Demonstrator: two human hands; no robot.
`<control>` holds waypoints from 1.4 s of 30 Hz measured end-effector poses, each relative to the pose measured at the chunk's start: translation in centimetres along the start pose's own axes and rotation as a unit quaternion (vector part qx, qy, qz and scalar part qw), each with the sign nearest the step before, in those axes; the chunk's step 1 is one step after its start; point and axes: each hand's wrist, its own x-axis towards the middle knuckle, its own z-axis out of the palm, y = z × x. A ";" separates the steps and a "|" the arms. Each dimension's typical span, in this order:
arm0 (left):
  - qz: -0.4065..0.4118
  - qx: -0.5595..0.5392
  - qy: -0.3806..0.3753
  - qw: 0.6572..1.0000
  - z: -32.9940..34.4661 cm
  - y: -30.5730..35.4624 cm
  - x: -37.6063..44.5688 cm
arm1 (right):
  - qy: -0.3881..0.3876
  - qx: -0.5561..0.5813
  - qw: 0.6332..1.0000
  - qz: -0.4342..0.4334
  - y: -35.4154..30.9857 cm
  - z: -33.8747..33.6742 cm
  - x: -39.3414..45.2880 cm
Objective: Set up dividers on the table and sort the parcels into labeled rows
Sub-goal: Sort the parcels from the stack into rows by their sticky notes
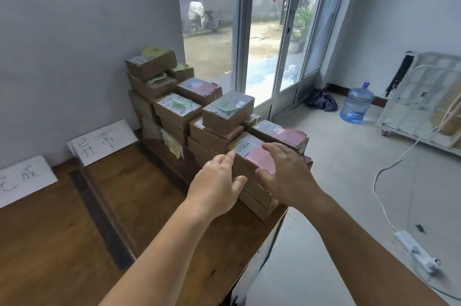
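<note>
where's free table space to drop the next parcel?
Bare wood lies between the dark divider strip and the parcel stack, in front of the right-hand paper sign. More lies left of the strip, below the other sign. The table's right end is crowded; both hands are there.

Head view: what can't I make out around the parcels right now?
- Pink-labeled parcel: near side hidden by left hand and right hand; grip unclear.
- Its label print: too blurred.
- Left sign: cut by the frame edge.
- Lower parcels in the stack: covered by upper ones.
</note>
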 end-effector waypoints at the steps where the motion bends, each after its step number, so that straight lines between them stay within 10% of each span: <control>1: -0.016 -0.003 0.002 1.000 0.7 0.6 0.7 | -0.004 0.008 1.000 -0.008 1.0 -0.1 0.8; 15: -0.270 -0.160 0.086 0.945 8.0 6.6 5.1 | -0.073 0.060 0.996 0.001 14.6 -1.3 9.9; 42: -0.341 -0.245 0.128 0.899 8.7 9.0 5.1 | -0.090 0.117 0.988 -0.048 16.2 -0.2 9.5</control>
